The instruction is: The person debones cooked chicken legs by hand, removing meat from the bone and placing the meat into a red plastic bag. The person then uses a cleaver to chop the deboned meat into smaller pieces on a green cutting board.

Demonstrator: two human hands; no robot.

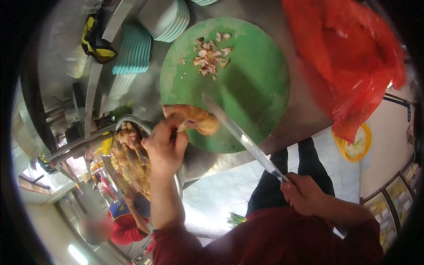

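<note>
My left hand (168, 142) grips a browned piece of meat (198, 121), probably cooked poultry, just above the near-left rim of a round green cutting board (261, 86). In my right hand (301, 192) is the handle of a long, straight-bladed knife (243, 137). Its blade slants up and left over the board, with the tip close to the meat's far side. A small heap of chopped meat pieces (210, 56) lies on the board's far part. Left of my wrist, a metal basin (179, 185) holds several browned pieces like whole poultry (131, 162), partly hidden by my forearm.
Stacked pale plates (165, 20) and a row of teal dishes (132, 49) stand beyond the board to the left. A large red plastic bag (347, 63) covers the right side. Below it sits a yellow tub (352, 142). Another person (129, 218) in red is at lower left.
</note>
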